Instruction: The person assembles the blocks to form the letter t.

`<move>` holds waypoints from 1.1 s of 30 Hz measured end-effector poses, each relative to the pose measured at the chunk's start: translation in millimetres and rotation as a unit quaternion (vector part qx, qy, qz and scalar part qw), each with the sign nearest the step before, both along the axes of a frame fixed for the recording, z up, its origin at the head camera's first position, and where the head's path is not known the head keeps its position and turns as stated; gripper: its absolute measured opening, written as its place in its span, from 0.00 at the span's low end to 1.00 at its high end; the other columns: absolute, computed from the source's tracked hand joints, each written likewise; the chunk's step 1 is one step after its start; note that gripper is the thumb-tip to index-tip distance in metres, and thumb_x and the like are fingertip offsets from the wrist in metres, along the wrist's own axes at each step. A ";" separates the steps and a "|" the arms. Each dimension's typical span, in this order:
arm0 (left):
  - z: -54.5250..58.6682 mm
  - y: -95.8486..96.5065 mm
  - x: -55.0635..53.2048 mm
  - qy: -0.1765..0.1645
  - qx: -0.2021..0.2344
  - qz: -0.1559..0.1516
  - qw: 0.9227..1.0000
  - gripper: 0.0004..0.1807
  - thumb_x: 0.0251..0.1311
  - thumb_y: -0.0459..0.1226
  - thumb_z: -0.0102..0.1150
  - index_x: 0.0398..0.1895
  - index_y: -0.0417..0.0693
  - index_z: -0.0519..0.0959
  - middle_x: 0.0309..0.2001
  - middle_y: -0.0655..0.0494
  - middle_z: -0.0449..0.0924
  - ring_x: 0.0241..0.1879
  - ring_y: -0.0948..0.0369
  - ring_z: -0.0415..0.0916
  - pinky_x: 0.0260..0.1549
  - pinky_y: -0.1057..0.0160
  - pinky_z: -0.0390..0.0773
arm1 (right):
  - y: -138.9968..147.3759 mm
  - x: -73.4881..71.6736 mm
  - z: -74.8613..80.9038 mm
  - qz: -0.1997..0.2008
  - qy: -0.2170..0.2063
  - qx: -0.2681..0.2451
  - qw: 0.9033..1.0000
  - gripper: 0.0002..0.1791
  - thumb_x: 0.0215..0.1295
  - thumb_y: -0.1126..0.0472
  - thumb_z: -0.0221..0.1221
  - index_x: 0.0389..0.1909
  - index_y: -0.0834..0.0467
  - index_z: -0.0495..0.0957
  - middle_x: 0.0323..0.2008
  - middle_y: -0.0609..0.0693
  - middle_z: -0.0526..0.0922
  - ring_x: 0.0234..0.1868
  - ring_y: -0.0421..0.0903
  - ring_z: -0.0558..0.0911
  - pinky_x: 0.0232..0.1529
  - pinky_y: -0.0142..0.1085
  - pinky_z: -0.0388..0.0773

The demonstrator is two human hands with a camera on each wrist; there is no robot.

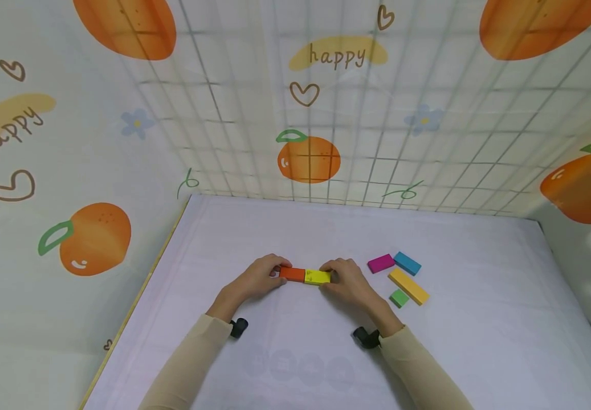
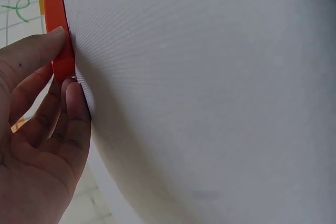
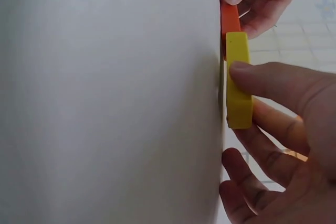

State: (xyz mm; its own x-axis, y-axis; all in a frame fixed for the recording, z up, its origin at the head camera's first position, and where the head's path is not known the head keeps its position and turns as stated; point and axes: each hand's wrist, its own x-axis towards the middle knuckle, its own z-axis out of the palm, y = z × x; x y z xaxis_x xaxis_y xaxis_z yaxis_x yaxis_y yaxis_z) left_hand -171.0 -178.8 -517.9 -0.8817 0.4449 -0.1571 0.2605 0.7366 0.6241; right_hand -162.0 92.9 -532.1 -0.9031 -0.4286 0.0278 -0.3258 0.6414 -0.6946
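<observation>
The left hand (image 1: 266, 277) pinches the red block (image 1: 292, 274) between thumb and fingers, its grip clamped at the block's outer end. The right hand (image 1: 347, 280) has its grip likewise closed on the yellow block (image 1: 318, 277). The two blocks sit end to end over the middle of the surface (image 1: 305, 233); whether they touch I cannot tell. Near the right hand lie the pink (image 1: 380, 263), blue (image 1: 407, 263), green (image 1: 399, 298) and long amber (image 1: 408, 286) blocks.
</observation>
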 end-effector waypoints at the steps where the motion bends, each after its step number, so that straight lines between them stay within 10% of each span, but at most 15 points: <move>1: -0.2 -0.2 -0.1 -0.001 -0.001 0.000 1.000 0.20 0.64 0.36 0.67 0.59 0.51 0.79 0.52 0.57 0.77 0.47 0.59 0.72 0.51 0.57 0.73 | -0.4 0.0 -0.1 -0.003 0.000 0.002 1.000 0.17 0.55 0.63 0.73 0.47 0.55 0.85 0.43 0.46 0.83 0.42 0.47 0.72 0.46 0.43 0.68; 33: -0.4 0.2 1.0 -0.007 0.004 0.010 1.000 0.20 0.64 0.37 0.66 0.59 0.53 0.79 0.53 0.58 0.76 0.47 0.59 0.71 0.51 0.58 0.73 | -5.0 -3.6 -3.2 -0.013 0.014 0.038 0.999 0.17 0.54 0.61 0.74 0.46 0.53 0.85 0.43 0.46 0.82 0.43 0.48 0.72 0.45 0.45 0.67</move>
